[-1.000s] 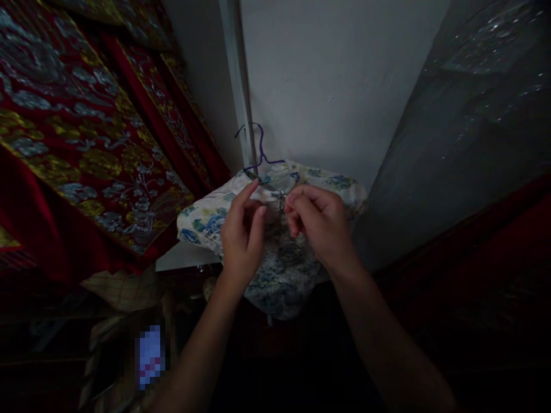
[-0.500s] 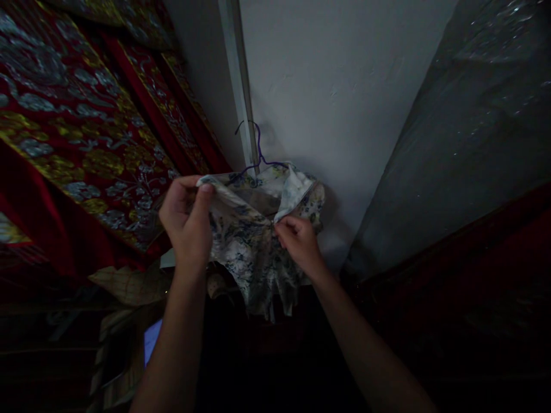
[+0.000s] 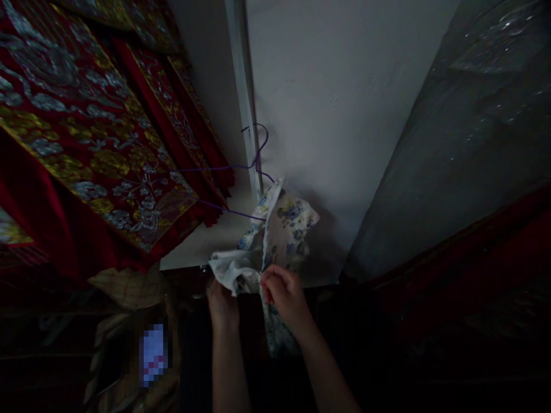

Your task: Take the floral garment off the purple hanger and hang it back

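Observation:
A pale blouse [image 3: 290,221] with a blue and yellow floral print hangs on one side of a purple wire hanger [image 3: 235,167]. The hanger's left half is bare, and its hook sits by the light strip on the wall. My right hand [image 3: 282,289] is closed in a pinch on the blouse's front edge. Lower left, my left hand [image 3: 222,304] grips the bunched left part of the blouse, its fingertips partly hidden by the cloth in the dim light.
Red cloth [image 3: 107,166] with gold and silver embroidery hangs at the left. Below it are a checked cloth [image 3: 131,287] and a lit, blurred screen [image 3: 154,355]. Shiny plastic sheeting [image 3: 465,137] covers the right side, beside the white panel [image 3: 340,97].
The blouse's left side has come off the hanger, baring the wire. My left hand has moved down and right with the cloth; my right hand has moved lower, still pinching the edge.

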`<action>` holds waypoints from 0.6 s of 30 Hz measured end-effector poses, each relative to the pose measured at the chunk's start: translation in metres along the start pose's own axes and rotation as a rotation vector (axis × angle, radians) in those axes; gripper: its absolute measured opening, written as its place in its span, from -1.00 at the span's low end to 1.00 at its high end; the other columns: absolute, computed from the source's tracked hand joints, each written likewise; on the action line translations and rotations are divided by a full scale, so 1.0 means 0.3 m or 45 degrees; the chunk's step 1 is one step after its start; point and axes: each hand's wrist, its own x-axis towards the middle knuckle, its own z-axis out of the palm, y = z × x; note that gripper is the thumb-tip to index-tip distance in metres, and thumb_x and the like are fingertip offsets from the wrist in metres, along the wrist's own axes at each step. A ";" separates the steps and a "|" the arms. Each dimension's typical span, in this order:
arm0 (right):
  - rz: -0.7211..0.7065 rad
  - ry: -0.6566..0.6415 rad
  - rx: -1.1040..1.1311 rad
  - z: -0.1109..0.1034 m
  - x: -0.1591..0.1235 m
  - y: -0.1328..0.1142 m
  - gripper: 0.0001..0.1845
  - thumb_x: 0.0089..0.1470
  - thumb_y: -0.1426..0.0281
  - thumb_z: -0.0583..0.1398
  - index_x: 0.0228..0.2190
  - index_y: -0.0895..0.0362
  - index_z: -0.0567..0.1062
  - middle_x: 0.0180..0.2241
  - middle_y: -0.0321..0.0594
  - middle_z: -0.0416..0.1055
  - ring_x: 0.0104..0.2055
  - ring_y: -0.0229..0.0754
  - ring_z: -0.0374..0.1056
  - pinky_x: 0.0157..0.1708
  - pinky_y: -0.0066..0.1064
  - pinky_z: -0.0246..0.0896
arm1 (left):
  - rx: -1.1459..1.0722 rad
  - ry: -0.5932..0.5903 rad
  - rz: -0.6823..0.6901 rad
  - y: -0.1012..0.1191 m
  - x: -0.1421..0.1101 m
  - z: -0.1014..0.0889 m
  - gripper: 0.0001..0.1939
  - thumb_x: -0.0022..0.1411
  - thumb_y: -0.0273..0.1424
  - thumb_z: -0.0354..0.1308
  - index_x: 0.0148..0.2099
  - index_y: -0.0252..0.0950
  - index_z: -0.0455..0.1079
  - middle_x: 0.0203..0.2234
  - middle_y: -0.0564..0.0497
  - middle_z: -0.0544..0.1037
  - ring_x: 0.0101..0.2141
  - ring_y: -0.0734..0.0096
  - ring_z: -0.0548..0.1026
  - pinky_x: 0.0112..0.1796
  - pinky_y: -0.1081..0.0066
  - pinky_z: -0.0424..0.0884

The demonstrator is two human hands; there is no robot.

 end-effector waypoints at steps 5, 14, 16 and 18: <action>0.097 0.211 0.039 -0.057 -0.014 0.077 -0.67 -0.01 0.10 0.23 -0.56 0.09 0.40 -0.69 -0.39 0.22 -0.65 -0.29 0.11 -0.64 -0.45 0.02 | -0.045 0.016 -0.012 -0.006 -0.111 0.094 -0.74 0.00 -0.30 0.39 -0.32 -0.28 0.40 -0.46 0.13 0.50 -0.44 0.50 0.47 -0.34 0.52 0.37; 0.061 -0.150 0.106 -0.089 -0.051 0.082 -0.35 0.22 -0.19 0.02 -0.08 0.02 0.58 0.03 -0.11 0.51 0.17 0.02 0.34 0.30 -0.10 0.06 | 0.248 -0.477 0.236 0.096 -0.307 0.189 -0.78 0.20 -0.16 0.32 -0.27 -0.17 0.45 -0.11 -0.02 0.57 -0.15 0.26 0.54 -0.15 0.38 0.45; 0.036 -0.291 0.244 -0.057 -0.067 0.051 -0.40 0.26 -0.12 0.04 0.07 -0.02 0.51 0.13 -0.14 0.44 0.25 -0.02 0.27 0.34 -0.12 -0.02 | 0.482 -0.548 0.389 0.130 -0.307 0.204 -0.83 0.27 -0.18 0.26 -0.21 -0.16 0.48 0.05 -0.04 0.52 0.03 0.18 0.50 0.00 0.32 0.42; -0.022 -0.398 0.281 -0.035 -0.071 0.003 -0.43 0.20 -0.05 0.19 0.13 -0.05 0.46 0.18 -0.15 0.40 0.26 -0.02 0.27 0.33 -0.13 0.00 | 0.670 -0.657 0.574 0.189 -0.283 0.226 -0.82 0.33 -0.22 0.20 -0.09 -0.14 0.50 0.19 -0.07 0.43 0.21 0.13 0.37 0.19 0.22 0.28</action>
